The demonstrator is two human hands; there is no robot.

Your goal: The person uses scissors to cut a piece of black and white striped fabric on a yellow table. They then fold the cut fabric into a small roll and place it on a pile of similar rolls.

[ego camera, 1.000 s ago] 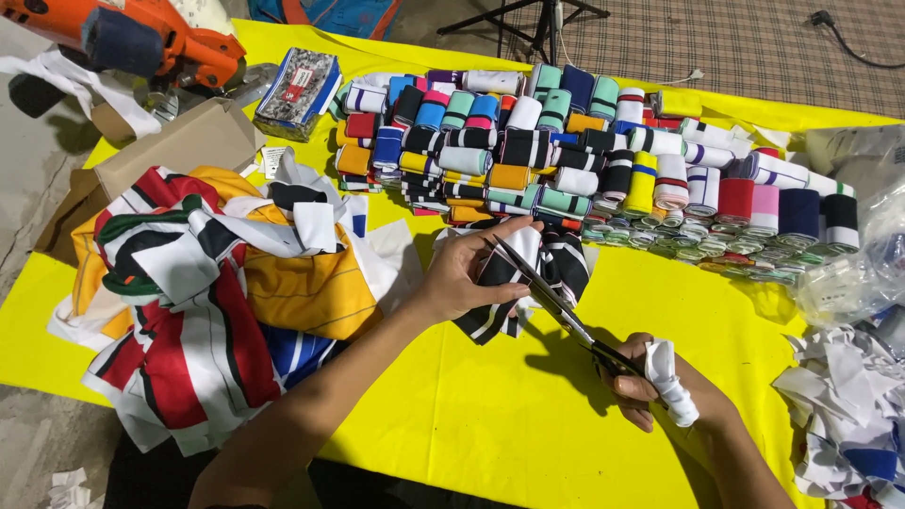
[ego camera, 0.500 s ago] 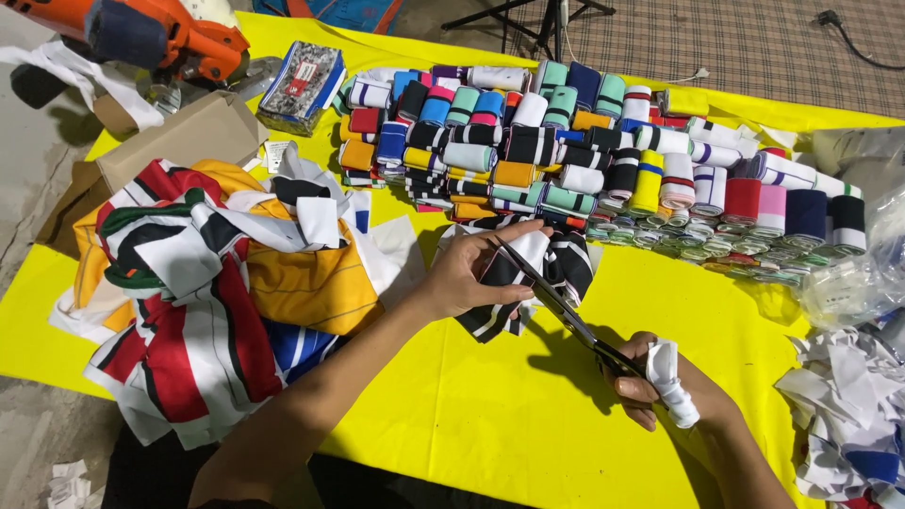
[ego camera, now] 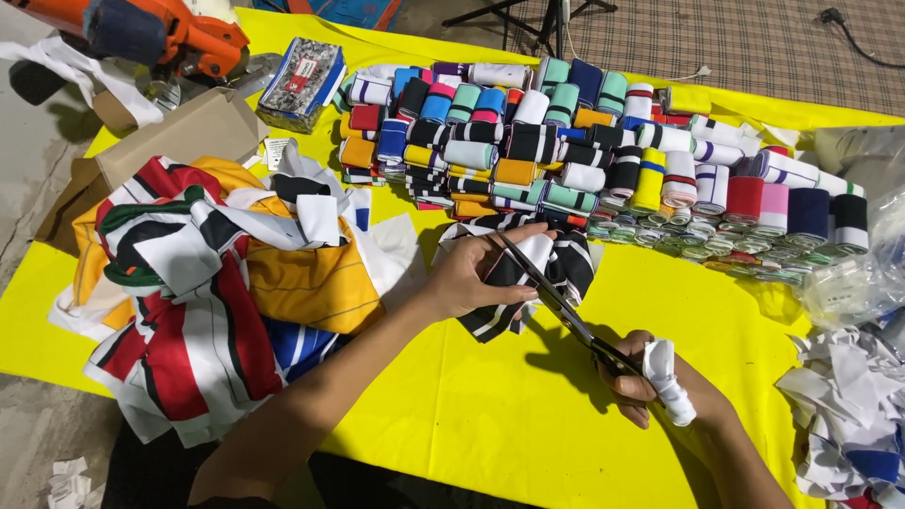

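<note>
Centrally, black-and-white striped knit band [ego camera: 514, 283] lay crumpled, left hand [ego camera: 471, 278] fingers pinching its edge, scissors [ego camera: 566, 316] blades slightly parted over it, right hand [ego camera: 650, 386] fingers gripping handles.

Scrap pile [ego camera: 848, 415] cropped (right edge), scissor handles hidden

Left hand [ego camera: 471, 278] clamped, right hand [ego camera: 650, 386] curled.
</note>
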